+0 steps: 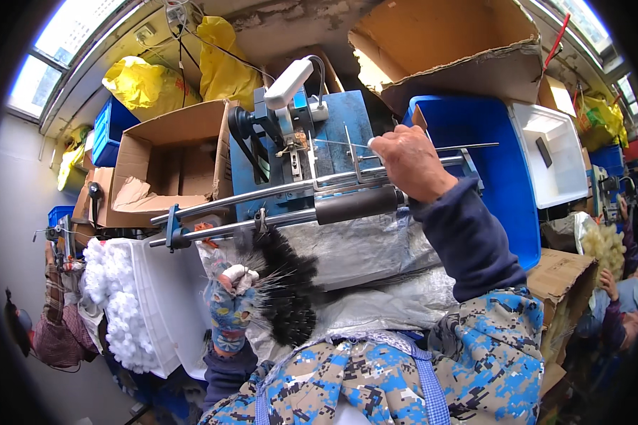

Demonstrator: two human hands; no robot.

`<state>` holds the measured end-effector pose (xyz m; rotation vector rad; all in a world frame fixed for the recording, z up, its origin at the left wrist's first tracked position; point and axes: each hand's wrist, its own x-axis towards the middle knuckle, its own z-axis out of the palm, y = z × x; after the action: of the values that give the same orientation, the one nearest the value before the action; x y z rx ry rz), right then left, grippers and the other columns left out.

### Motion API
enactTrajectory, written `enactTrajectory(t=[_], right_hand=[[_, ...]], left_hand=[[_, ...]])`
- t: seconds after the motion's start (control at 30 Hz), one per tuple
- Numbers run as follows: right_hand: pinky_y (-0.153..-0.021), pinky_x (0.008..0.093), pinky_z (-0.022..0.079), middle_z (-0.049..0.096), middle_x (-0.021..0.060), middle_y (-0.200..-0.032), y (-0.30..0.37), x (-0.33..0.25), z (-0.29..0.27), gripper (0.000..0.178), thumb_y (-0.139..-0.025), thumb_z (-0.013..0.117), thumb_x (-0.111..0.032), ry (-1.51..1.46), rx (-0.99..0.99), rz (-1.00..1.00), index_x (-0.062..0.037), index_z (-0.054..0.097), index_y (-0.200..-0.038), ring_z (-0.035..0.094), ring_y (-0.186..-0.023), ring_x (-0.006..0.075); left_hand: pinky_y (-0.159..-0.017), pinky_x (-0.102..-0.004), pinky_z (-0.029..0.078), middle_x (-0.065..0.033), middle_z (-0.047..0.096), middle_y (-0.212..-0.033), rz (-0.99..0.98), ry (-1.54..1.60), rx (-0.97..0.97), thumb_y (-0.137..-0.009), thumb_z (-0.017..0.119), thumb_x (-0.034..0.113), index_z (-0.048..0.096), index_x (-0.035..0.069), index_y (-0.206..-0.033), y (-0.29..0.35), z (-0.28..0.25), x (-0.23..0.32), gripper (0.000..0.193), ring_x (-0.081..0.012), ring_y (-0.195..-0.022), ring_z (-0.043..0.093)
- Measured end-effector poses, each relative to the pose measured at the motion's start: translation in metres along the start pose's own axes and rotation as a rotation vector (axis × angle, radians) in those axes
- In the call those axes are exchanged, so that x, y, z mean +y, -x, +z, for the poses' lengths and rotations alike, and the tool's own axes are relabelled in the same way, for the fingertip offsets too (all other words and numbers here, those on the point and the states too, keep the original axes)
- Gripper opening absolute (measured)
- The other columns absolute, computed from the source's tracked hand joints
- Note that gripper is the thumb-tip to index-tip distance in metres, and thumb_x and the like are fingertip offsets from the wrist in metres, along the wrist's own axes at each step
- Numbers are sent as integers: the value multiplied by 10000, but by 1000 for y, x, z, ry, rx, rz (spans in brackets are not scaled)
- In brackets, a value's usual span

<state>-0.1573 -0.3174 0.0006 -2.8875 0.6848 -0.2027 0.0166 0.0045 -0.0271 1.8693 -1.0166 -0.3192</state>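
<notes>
My right hand (412, 161), bare, is closed in a pinch beside the machine, with white wrapping at a fingertip. From the pinch a thin metal wire (339, 144) runs left toward the head of the small bench machine (294, 145). My left hand (232, 306), in a patterned glove with white-wrapped fingers, is curled at the edge of a dense clump of black bristles (287, 290). Fine pale strands fan out around those fingers. Between my hands, two metal rails (262, 193) cross the machine's front, and a dark foam sleeve (356, 205) covers part of the nearer one.
Left of the machine stands an open cardboard box (170, 159); on its right is a large blue bin (468, 117). White fluffy pieces (117, 304) fill a white crate (156, 319). Silvery sheeting (376, 248) covers my front. Other people work at both sides.
</notes>
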Motion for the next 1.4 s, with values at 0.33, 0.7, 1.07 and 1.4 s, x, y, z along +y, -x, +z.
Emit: enactTrajectory(t=[0.33,0.7,1.07,1.4], right_hand=[[-795,288,478,612,107,-978,65,-132,13,189,-925,491,-93,-1894,62,-104,34,574,-1039,594,-901,176],[-606,358,482,588,153,-787,-30,-30,17,134,-792,561,-47,-234,316,120,-48,648,-894,604,-714,307],[-706,394,443,552,157,-914,-64,-22,56,103,-761,536,-90,122,174,137,-38,612,-806,582,-828,275],[-694,401,434,558,138,-874,-65,-20,61,104,-756,534,-103,133,217,108,-56,615,-800,585,-793,267]], left_hand=[[-793,-428,475,-94,597,-775,496,-110,-299,-683,713,91,620,68,-972,-25,42,43,304,-316,-700,592],[-664,-382,475,-91,631,-834,76,-508,-564,-684,689,101,609,71,-895,-20,19,-15,228,-296,-772,613],[-630,-382,465,-89,606,-799,190,-425,-497,-690,680,88,624,108,-936,-19,6,-20,253,-296,-733,607],[-645,-392,454,-94,588,-810,251,-430,-430,-673,660,68,622,100,-948,-21,11,-21,279,-301,-729,579]])
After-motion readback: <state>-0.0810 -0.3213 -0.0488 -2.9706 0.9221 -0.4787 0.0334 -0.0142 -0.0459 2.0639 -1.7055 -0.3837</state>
